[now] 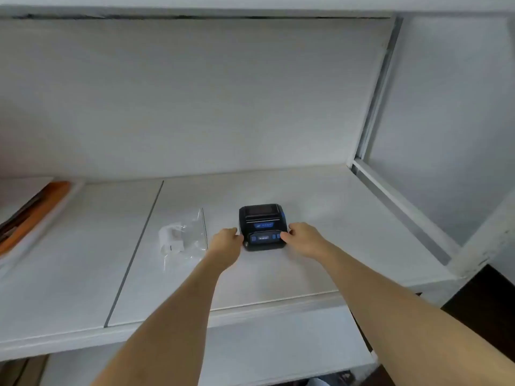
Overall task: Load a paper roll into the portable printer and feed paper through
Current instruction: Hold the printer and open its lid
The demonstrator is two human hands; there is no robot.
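Observation:
A small black portable printer [262, 221] with blue buttons lies flat on the white shelf [320, 240], its lid closed. My left hand [227, 240] grips its near left corner, fingers curled against the side. My right hand [302, 236] holds the near right corner, thumb on the blue button by the front panel. A white paper roll [171, 238] lies in a clear plastic bag [192, 235] on the shelf, a hand's width left of the printer.
An orange and dark flat object [30, 210] lies at the far left of the shelf. A wall closes the back, and a metal upright and rail [395, 201] border the right side. The shelf's front edge [250, 310] runs below my forearms.

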